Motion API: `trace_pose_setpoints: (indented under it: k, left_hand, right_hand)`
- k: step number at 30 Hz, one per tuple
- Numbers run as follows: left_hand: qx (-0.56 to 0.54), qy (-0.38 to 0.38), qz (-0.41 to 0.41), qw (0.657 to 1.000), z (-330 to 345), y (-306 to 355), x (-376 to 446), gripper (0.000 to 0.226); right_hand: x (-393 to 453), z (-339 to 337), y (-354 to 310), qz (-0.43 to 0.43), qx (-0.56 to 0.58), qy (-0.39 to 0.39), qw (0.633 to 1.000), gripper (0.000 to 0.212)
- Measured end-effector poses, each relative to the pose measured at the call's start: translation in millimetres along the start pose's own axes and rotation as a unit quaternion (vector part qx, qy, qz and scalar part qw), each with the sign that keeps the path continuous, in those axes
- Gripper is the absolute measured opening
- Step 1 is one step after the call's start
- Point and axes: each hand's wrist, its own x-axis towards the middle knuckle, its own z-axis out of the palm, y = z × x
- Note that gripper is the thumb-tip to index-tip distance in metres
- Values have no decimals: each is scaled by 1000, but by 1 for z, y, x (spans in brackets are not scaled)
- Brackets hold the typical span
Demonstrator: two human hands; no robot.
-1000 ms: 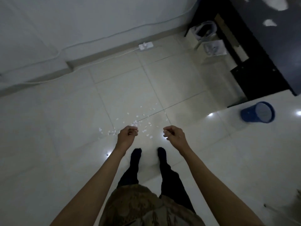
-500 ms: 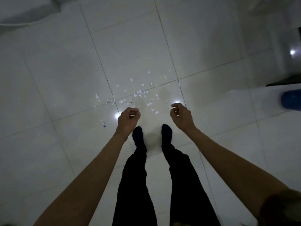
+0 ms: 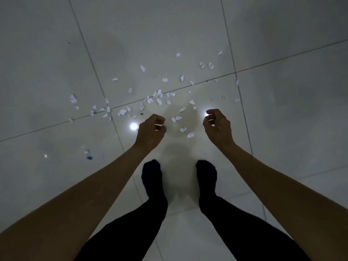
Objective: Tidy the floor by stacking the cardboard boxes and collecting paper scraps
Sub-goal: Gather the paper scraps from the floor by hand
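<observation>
dozens of paper scraps [image 3: 160, 95], two hands [image 3: 150, 130]

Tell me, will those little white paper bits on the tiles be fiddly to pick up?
Probably. The scraps look tiny, thin and mostly flat on glossy tile, so fingers would likely need to pinch or scrape under each edge. They seem very light, so a sweep or a breath could scatter them. Several look crumpled, which may give a better hold.

Open floor [image 3: 56, 53] around scraps [image 3: 159, 95].
</observation>
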Motion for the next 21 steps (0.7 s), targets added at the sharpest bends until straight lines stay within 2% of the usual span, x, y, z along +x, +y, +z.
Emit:
trace_pose_setpoints:
  k: [2,7,13,17,21]
  left_hand:
    - [23,5,39,999,24,-29,27,21]
    - [60,11,182,982,79,-79,86,28]
    - [140,-5,339,930,101,-88,136,23]
    - [144,24,445,884,107,-64,188,20]
    - [155,26,502,850,111,-43,217,13]
  right_hand:
    - [17,24,34,-24,-6,16,1000,30]
    - [53,66,106,-175,-104,-15,979,43]
    - [120,76,116,-295,-156,-17,942,40]
    - [171,82,99,-399,-209,-29,892,41]
    - [203,79,85,-489,-319,-111,804,32]
